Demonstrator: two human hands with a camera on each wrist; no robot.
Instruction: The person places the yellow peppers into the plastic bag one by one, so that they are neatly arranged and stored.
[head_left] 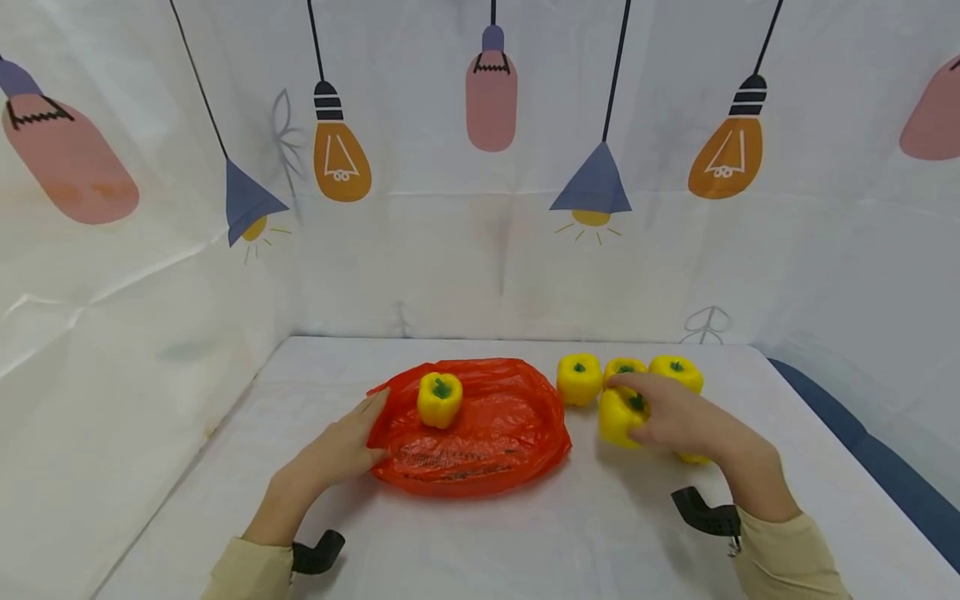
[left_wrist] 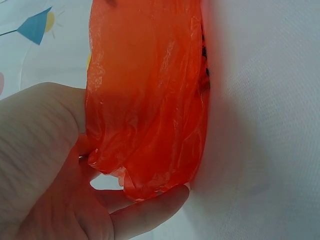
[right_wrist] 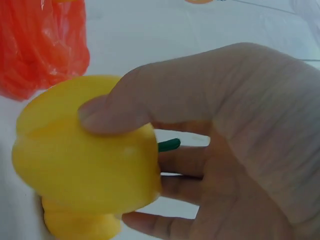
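Head view: red bag (head_left: pixel 483 454) lies flat-ish & rumpled on the bench (head_left: pixel 465 542), approx. centre. 1 pepper (head_left: pixel 439 404) sits upright on it, stem up, toward the L side. L hand (head_left: pixel 330 450) is at the bag's L edge, fingers parted & touching it, prob. to steady thin film that'd slide easily. R hand (head_left: pixel 686 421) grips a 2nd pepper (head_left: pixel 618 421), R of the bag & apart from it. 3 more peppers (head_left: pixel 580 379) stand behind, grouped w/in easy reach, I'd guess for quick picking; another pepper (head_left: pixel 693 458) shows only a sliver under the R hand.

L wrist view: fingers loosely spread round the bag's end, thumb well apart from them, nothing else in hand. Film's glossy, semi-see-thru, creased, w/ dark print along 1 side.

R wrist view: thumb on 1 side of the pepper, fingers on the other, closed to its width; wide flanks prob. make that the surest hold & spare the stem. It's tipped, green stem toward the palm. Skin's bright yellow, smooth, lobed. Another pepper's just beyond it; can't tell if the held 1 is off the bench.
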